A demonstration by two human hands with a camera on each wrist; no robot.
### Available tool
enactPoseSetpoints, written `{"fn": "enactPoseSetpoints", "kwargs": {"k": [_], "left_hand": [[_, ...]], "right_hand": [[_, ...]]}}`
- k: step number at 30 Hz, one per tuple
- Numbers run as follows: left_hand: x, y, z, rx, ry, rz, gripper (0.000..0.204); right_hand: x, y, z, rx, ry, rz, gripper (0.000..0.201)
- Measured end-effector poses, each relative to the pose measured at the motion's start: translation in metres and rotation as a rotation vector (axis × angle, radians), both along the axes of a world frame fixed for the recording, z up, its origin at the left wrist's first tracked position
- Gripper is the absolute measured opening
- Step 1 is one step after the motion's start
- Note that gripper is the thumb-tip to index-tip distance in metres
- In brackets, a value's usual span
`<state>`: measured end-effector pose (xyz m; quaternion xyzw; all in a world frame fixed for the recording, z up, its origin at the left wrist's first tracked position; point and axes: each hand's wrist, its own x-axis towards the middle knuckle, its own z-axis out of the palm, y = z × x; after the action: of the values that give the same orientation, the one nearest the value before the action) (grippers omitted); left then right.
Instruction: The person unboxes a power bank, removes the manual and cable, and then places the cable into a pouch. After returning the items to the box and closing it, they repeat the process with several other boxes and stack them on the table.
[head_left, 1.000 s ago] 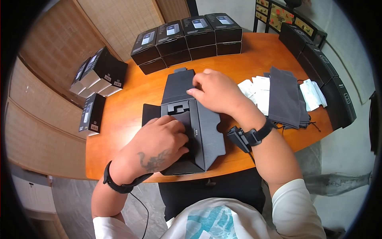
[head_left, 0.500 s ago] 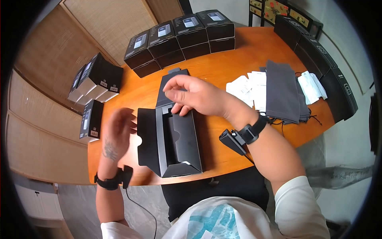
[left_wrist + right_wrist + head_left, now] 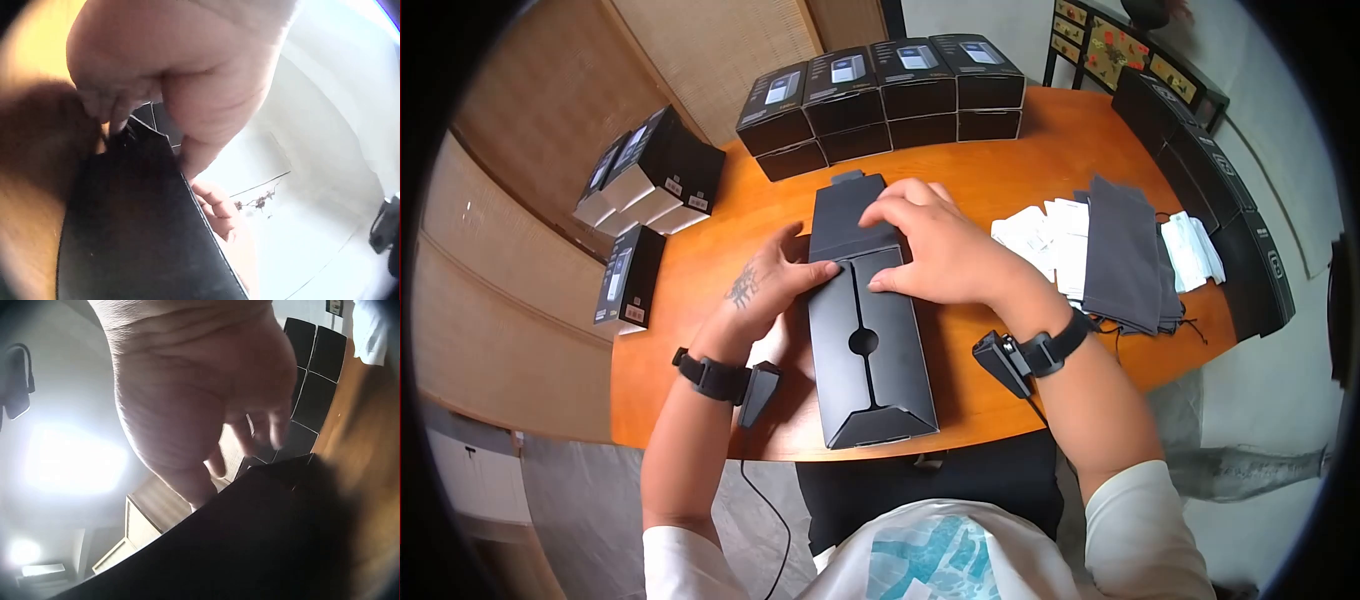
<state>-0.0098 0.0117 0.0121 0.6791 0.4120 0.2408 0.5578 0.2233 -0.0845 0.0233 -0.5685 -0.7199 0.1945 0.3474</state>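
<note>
A long black box (image 3: 870,345) lies on the table with its two top flaps folded inward, meeting along a seam with a round cutout in the middle. Its end lid (image 3: 850,215) extends flat at the far end. My left hand (image 3: 765,280) is at the box's far left side, its straight thumb pressing the left flap and its fingers beside the wall. Over the far right part, my right hand (image 3: 945,245) touches the right flap with its thumb, fingers loosely bent above the lid. In the right wrist view the box (image 3: 237,544) is a dark shape below that hand.
Stacked black printed boxes (image 3: 880,100) stand at the back, with more boxes (image 3: 660,175) at the left. Papers (image 3: 1040,235), grey drawstring pouches (image 3: 1120,260) and a white bundle (image 3: 1190,250) lie at right, beside a row of dark boxes (image 3: 1250,260).
The left hand left the box's inside, moved out left, then came back to its left edge. Both side flaps, open before, now lie folded over the top. The right hand stayed near the far end.
</note>
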Motion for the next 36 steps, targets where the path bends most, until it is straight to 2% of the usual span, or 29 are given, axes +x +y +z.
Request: {"fn": "enactPoseSetpoints", "kwargs": {"k": [1, 2, 4, 5, 6, 7, 8, 9, 11, 12, 13, 15, 18, 21, 22, 24, 26, 28, 30, 33, 36], "left_hand": [[0.000, 0.000, -0.002, -0.088, -0.117, -0.026, 0.088], [0.000, 0.000, -0.005, -0.176, -0.234, -0.054, 0.085], [0.001, 0.000, -0.015, -0.348, -0.479, -0.099, 0.073], [0.002, -0.002, -0.019, -0.351, -0.542, -0.070, 0.071], [0.003, -0.007, -0.022, -0.353, -0.607, -0.042, 0.070], [0.005, -0.012, -0.024, -0.355, -0.671, -0.015, 0.069], [0.005, -0.017, -0.022, -0.339, -0.704, 0.029, 0.052], [0.002, -0.016, -0.023, -0.301, -0.673, 0.044, 0.046], [-0.012, -0.012, -0.026, -0.225, -0.608, 0.076, 0.035], [-0.021, -0.007, -0.034, -0.122, -0.472, 0.105, 0.021], [-0.017, -0.013, -0.026, 0.020, -0.526, 0.060, 0.020], [-0.020, -0.007, -0.025, 0.140, -0.401, 0.131, 0.022], [-0.028, 0.006, -0.028, 0.609, -0.230, 0.077, 0.024], [-0.030, 0.004, -0.019, 0.534, -0.215, -0.043, 0.025], [-0.031, 0.006, -0.023, 0.562, -0.201, -0.089, 0.023], [-0.030, 0.004, -0.022, 0.471, -0.173, -0.113, 0.022], [-0.031, 0.002, -0.021, 0.377, -0.202, -0.152, 0.018], [-0.029, -0.001, -0.021, 0.258, -0.243, -0.149, 0.018], [-0.027, 0.003, -0.030, 0.239, -0.285, -0.176, 0.024], [-0.023, 0.001, -0.026, 0.017, -0.282, -0.207, 0.029], [-0.021, 0.002, -0.028, 0.036, -0.309, -0.215, 0.035]], "right_hand": [[-0.003, -0.001, -0.003, 0.085, -0.118, -0.075, 0.065], [-0.001, 0.003, 0.000, -0.075, -0.096, -0.071, 0.096], [-0.003, 0.004, -0.003, -0.163, 0.011, -0.111, 0.103], [-0.003, 0.005, -0.004, -0.207, 0.062, -0.134, 0.107], [-0.001, 0.008, -0.002, -0.270, 0.137, -0.073, 0.118], [-0.003, 0.008, 0.000, -0.294, 0.135, -0.127, 0.116], [-0.007, 0.005, 0.004, -0.318, 0.133, -0.181, 0.114], [-0.011, 0.005, 0.006, -0.341, 0.131, -0.235, 0.112], [-0.008, 0.009, -0.003, -0.231, 0.163, -0.177, 0.105], [-0.006, 0.011, -0.010, -0.176, 0.181, -0.145, 0.102], [-0.006, 0.010, -0.017, -0.053, 0.116, -0.131, 0.081], [-0.002, 0.014, -0.026, -0.072, 0.258, -0.079, 0.061], [-0.013, 0.014, -0.024, -0.212, 0.449, -0.180, 0.045], [-0.015, 0.010, -0.010, -0.376, 0.603, -0.149, 0.038], [-0.014, 0.008, -0.008, -0.290, 0.529, -0.142, 0.039], [-0.011, 0.003, -0.002, -0.123, 0.377, -0.121, 0.042], [-0.014, -0.013, 0.024, 0.084, 0.085, 0.073, 0.047], [-0.024, -0.037, 0.049, 0.124, -0.176, 0.338, 0.056], [-0.045, -0.060, 0.060, 0.040, -0.359, 0.429, 0.062], [-0.057, -0.075, 0.053, 0.015, -0.522, 0.407, 0.067], [-0.053, -0.076, 0.050, 0.013, -0.563, 0.391, 0.064]]}}
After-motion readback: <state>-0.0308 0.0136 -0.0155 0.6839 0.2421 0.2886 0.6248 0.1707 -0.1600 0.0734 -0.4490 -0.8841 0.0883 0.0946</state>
